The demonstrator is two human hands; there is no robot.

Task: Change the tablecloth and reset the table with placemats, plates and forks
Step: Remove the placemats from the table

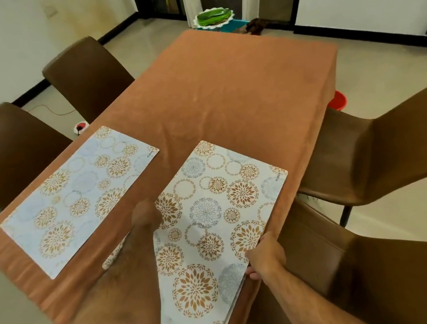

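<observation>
Rust-orange tablecloth already covers the counter, and the placemats are going down on its near end. One floral placemat lies flat at the near left. At the near right a stack of placemats sits along the counter's right edge; layered edges show at its near corner, so it holds more than one, though the exact count cannot be told. The right hand pinches the stack's right edge, fingers curled over the top and thumb beneath. The left hand is blurred and reaches over the stack's left edge; whether its fingers are gripping or flat cannot be told.

The mats look thin, light and semi-stiff with a smooth printed face, so they will likely slide over each other; peeling the top one off at a corner or long edge seems best.

Four brown chairs are in view, two per side. No plates or forks are on the counter yet.
</observation>
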